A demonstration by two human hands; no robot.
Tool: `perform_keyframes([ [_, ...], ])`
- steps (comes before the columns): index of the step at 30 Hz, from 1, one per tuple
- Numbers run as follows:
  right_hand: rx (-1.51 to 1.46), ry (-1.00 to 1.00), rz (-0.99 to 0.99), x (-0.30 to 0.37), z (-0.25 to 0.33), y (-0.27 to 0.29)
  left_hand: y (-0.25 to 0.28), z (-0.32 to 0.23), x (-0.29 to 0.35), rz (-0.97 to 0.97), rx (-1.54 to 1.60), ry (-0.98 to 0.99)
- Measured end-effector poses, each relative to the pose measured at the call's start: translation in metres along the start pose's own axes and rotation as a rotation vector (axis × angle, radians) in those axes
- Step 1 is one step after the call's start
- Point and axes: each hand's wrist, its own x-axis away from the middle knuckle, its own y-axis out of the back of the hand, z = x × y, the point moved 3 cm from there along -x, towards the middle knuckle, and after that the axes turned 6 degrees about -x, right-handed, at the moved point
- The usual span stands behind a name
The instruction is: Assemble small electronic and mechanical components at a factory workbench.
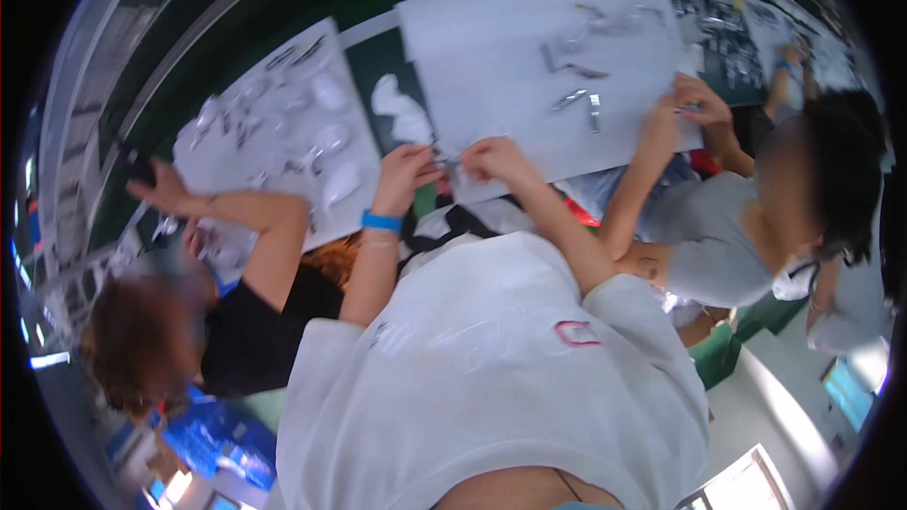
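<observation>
My left hand [406, 178], with a blue band at its wrist, and my right hand [493, 161] meet just over the near left corner of a white sheet [482, 85]. The fingers of both are pinched around a small shiny piece [448, 164] between them; blur hides what kind of thing it is. Farther off on the sheet lie two short silvery strips [595, 113]. Beyond these are a reddish-brown strip [584, 71] and some clear, glossy pieces [572, 41]. A crumpled white piece [401, 110] rests on the green table just past my left hand.
At my left, a person in black works by another white sheet [269, 132] strewn with clear and white rounded pieces. A person in grey at my right holds something small over my sheet's right edge. Many dark small parts [720, 33] lie on the green table at far right.
</observation>
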Motion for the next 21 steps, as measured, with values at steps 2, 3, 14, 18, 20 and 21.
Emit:
perform_keyframes([
  [2,0.056,0.018,0.015,-0.015,-0.016,-0.001,0.009,0.003,0.002,0.035,-0.034,-0.019],
  [3,0.013,0.015,0.077,-0.024,-0.023,-0.004,0.008,-0.003,0.006,0.032,0.008,-0.025],
  [14,0.11,0.199,-0.003,0.0,-0.002,-0.014,0.012,0.013,-0.006,-0.038,-0.161,-0.017],
  [18,0.46,0.322,-0.121,0.018,0.014,-0.019,0.016,0.019,-0.009,-0.076,-0.16,-0.022],
  [20,0.796,0.464,-0.27,0.029,0.026,-0.017,0.02,0.021,-0.011,-0.082,-0.146,-0.025],
  [21,0.993,0.568,-0.325,0.036,0.034,-0.014,0.022,0.021,-0.012,-0.081,-0.18,-0.035],
])
